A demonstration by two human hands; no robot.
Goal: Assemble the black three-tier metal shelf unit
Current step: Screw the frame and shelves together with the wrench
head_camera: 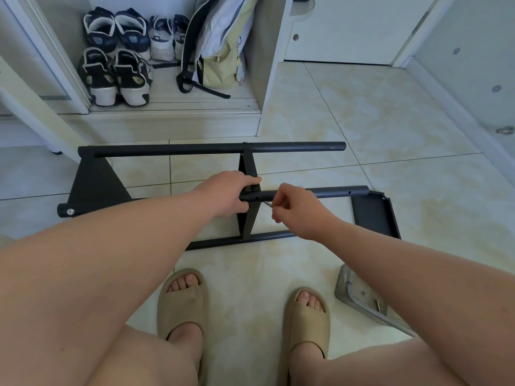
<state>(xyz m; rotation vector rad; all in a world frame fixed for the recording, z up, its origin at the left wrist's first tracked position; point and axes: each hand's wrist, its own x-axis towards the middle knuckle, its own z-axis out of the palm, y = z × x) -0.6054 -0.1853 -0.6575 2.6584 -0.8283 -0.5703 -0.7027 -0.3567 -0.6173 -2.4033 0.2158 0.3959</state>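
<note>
Shelf frame (pixel 195 148) is lying on its side on the tile floor (pixel 362 112), pretty much dead centre. Far pole (pixel 292 146) runs 9 to 3 o'clock, and its left end sits close to the base of the shoe cabinet (pixel 167 118) at 11 o'clock, so not much room up there. Middle pole (pixel 334 191) runs the same way. Its right end stops just over the corner of a tier panel (pixel 373 215) lying flat at 3 o'clock; can't tell if the two are joined. Near pole (pixel 217 242) is the short bit closest to me.

The left end tier (pixel 94 179) is at 9 o'clock, and the middle tier (pixel 248 168) stands edge-on between the poles.

Left hand (pixel 223 195) is wrapped around the middle pole right where the middle tier meets it. Right hand (pixel 295 210), just beside it, pinches a thin silver tool (pixel 268 204) with its tip at the underside of that pole. Hex key or screw, can't tell.

The open tiles are mostly from 1 to 3 o'clock, out toward the white door (pixel 348 32). A clear hardware bag (pixel 359 293) lies at 4 o'clock, right by my right forearm. My tan slides (pixel 182 305) are at 6 o'clock, near the near pole. Sneakers (pixel 117 51) and a backpack (pixel 220 51) are inside the cabinet at 11 to 12 o'clock.
</note>
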